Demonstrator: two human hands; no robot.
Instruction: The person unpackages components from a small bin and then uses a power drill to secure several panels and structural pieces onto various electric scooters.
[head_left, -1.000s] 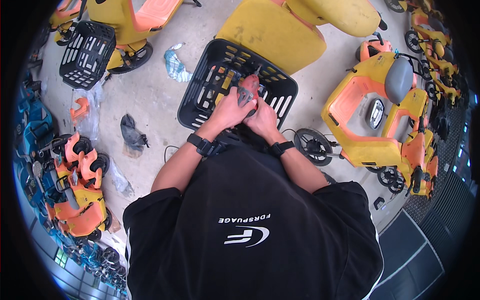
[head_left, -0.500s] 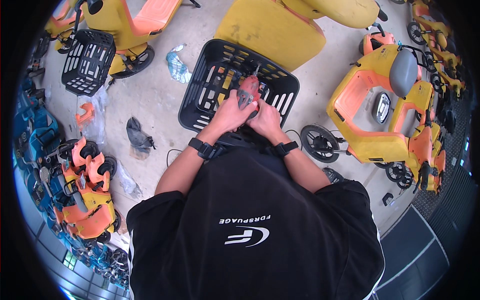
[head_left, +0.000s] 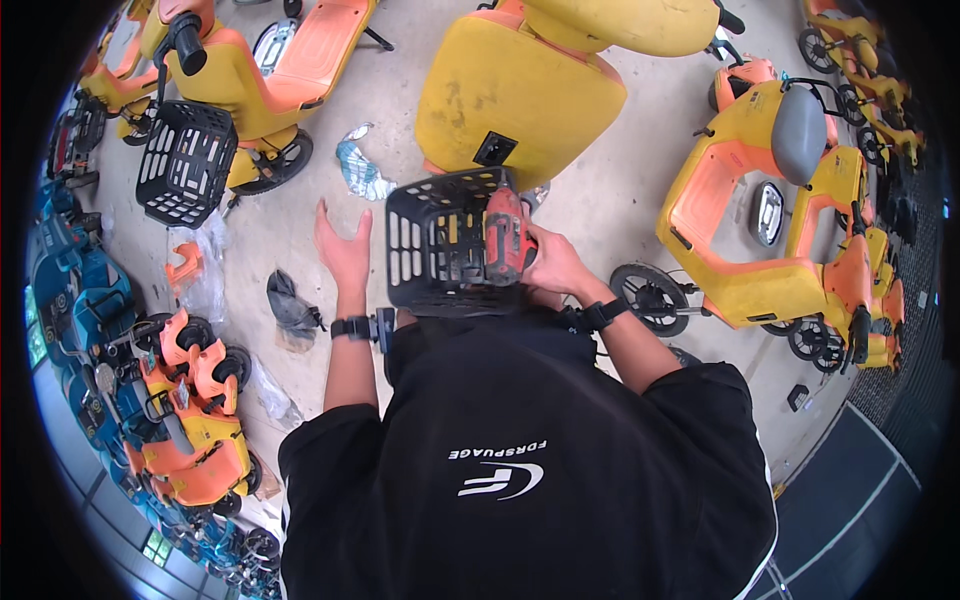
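My right hand (head_left: 558, 262) grips a red-and-black power drill (head_left: 508, 240), its nose pointing away from me over the right side of a black plastic basket (head_left: 405, 255). The basket has slotted walls and stands close in front of my body. Apart from its left wall, my left hand (head_left: 343, 245) is held up with fingers spread and nothing in them. Beyond the basket is the broad yellow front panel (head_left: 520, 100) of a scooter, with a black square fitting (head_left: 494, 149) near its lower edge. The drill hides part of the basket and its tip is hard to make out.
A yellow-orange scooter (head_left: 690, 220) stands to the right, another with a black basket (head_left: 185, 165) at upper left. Crumpled plastic wrap (head_left: 360, 165), a dark bag (head_left: 290, 305) and an orange part (head_left: 183, 262) lie on the floor. Several scooters (head_left: 195, 440) crowd the lower left.
My left hand has let go of the drill and moved left, opening. The drill has come out of the basket's middle in my right hand. The basket is tilted differently, uncovering the panel's square fitting.
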